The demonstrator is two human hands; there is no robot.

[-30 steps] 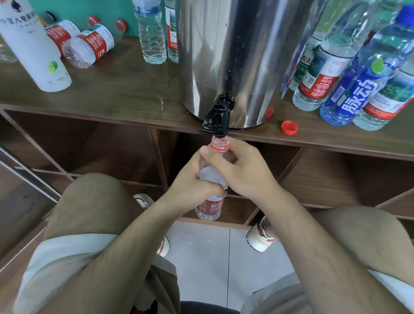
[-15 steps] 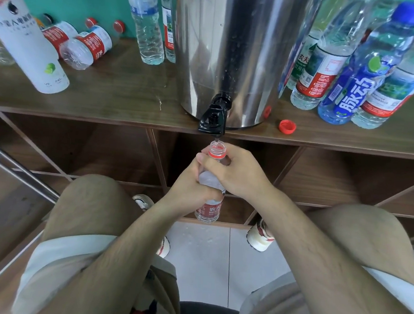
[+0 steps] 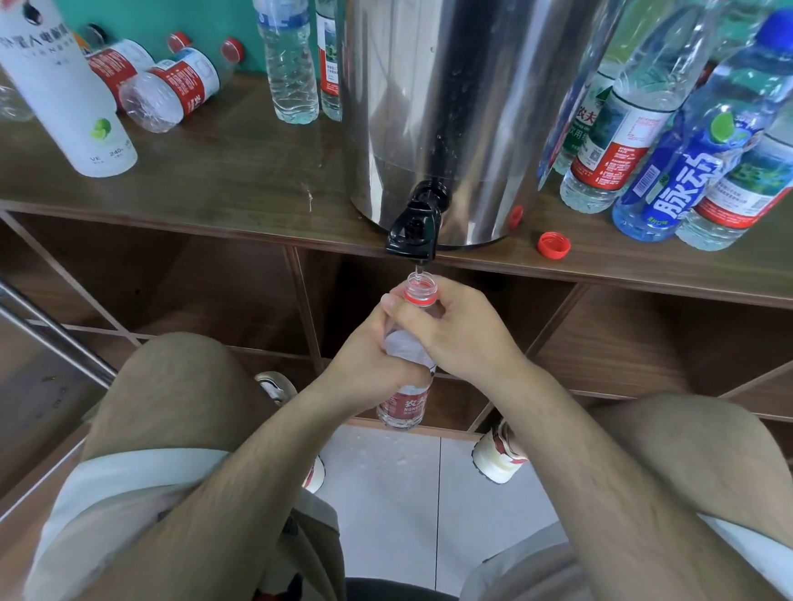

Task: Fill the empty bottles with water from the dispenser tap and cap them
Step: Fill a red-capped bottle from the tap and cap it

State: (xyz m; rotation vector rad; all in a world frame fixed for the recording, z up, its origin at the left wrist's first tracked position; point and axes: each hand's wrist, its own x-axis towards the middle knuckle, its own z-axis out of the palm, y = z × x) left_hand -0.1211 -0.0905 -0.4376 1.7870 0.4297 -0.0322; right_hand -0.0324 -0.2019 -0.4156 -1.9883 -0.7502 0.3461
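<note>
The left hand (image 3: 366, 369) grips the middle and the right hand (image 3: 458, 336) the shoulder of a small clear plastic bottle (image 3: 403, 403) with a red label, held upright with its open mouth just below the black tap (image 3: 414, 231) of the steel dispenser (image 3: 449, 91) on the brown wooden desk (image 3: 214, 181).

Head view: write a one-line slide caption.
Left hand and right hand hold an open bottle under the black tap; red cap lies on the shelf.
</note>
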